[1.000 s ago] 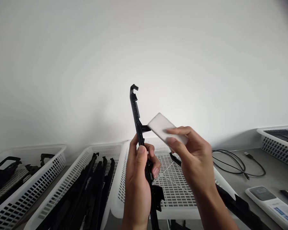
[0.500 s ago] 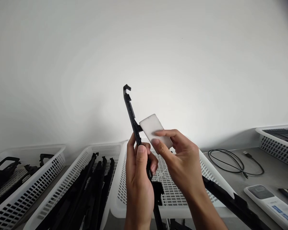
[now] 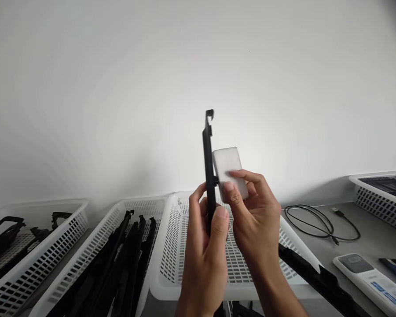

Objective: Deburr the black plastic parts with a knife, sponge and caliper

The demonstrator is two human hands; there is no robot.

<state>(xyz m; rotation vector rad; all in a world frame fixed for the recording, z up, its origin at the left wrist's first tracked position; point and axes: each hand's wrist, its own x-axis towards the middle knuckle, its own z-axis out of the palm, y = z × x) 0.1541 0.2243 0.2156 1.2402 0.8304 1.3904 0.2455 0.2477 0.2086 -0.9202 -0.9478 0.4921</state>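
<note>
My left hand (image 3: 206,246) is closed round a long black plastic trim strip (image 3: 207,163), held nearly upright with its hooked end at the top. Between the thumb and fingers of my right hand (image 3: 255,211) is a white sponge block (image 3: 229,165). The block's left edge lies close beside a small tab on the strip; whether they touch I cannot tell. Both hands are above a white perforated basket (image 3: 174,288). My left palm and fingers hide the strip's middle, and its lower end shows below the hand.
Several black strips (image 3: 132,251) lie in a white basket (image 3: 72,259) on the left, with another basket (image 3: 49,251) of black parts beyond. Another black strip (image 3: 313,273) leans at the right. A coiled USB cable (image 3: 312,220), a white handheld device (image 3: 372,281) and a basket (image 3: 379,198) are farther right.
Both hands have moved, the left one rightward. The black strip has turned from leaning left to nearly upright and now shows its smooth side. The white block has turned more upright too.
</note>
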